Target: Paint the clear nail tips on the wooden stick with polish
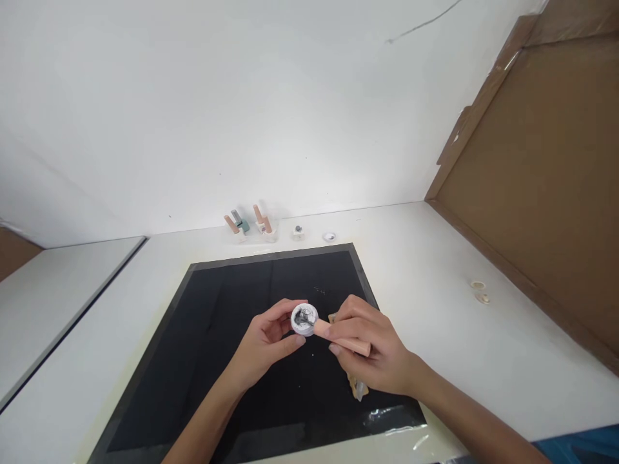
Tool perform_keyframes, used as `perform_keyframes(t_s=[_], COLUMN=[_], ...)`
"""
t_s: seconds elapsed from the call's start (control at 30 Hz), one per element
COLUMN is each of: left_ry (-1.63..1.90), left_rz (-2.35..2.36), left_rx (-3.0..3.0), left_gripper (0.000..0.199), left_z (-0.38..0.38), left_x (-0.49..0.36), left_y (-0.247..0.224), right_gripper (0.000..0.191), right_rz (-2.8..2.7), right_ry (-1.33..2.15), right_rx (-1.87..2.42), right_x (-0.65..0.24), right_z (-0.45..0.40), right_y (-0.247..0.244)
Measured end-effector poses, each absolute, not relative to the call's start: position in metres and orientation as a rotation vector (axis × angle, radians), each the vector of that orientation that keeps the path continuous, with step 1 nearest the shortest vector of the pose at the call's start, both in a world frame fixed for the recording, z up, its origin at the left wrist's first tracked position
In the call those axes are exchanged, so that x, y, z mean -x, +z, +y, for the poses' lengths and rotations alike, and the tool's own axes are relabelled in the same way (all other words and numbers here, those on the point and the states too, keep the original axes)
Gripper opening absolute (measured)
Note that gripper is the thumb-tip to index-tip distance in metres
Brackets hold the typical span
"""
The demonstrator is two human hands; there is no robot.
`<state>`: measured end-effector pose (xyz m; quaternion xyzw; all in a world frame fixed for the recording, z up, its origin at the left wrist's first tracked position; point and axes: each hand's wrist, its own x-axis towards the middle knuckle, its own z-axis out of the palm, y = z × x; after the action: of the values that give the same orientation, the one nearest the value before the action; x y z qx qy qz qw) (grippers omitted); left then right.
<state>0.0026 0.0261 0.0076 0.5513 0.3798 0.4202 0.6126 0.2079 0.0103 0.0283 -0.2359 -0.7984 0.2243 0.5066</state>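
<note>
Between the thumb and fingers of my left hand (271,338) is a small round white pot (304,330), its open top tilted toward me. Dark grey smears mark the white inside the pot. My right hand (370,341) is closed around a nail polish brush (345,338) with a peach handle. The brush tip reaches into the pot, over the dark smear. Partly hidden under my right hand, a tan piece with something clear on it (358,386) lies on the black mat (232,374).
Along the wall stand several small bottles with peach caps (265,225) and a grey-green one (242,222). Beside them are an uncapped bottle (298,232) and a small white lid (329,236). Two small cream discs (478,285) lie at right, near a brown cardboard panel (541,212).
</note>
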Motion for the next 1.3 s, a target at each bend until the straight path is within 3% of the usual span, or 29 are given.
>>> perform_keyframes(t_s=[0.3, 0.87, 1.3], left_ry=[0.969, 1.248, 1.345], left_rz=[0.883, 1.07, 1.152], left_rx=[-1.47, -1.758, -2.093], left_gripper=[0.029, 0.027, 0.026], left_z=[0.026, 0.026, 0.025], left_x=[-0.004, -0.005, 0.001], left_y=[0.004, -0.004, -0.008], right_gripper=[0.024, 0.016, 0.023], right_rz=[-1.908, -1.374, -1.432], right_ry=[0.44, 1.324, 1.377], right_rx=[0.655, 0.918, 0.842], right_x=[-0.202, -0.199, -0.2], right_z=[0.009, 0.014, 0.017], right_y=[0.024, 0.012, 0.019])
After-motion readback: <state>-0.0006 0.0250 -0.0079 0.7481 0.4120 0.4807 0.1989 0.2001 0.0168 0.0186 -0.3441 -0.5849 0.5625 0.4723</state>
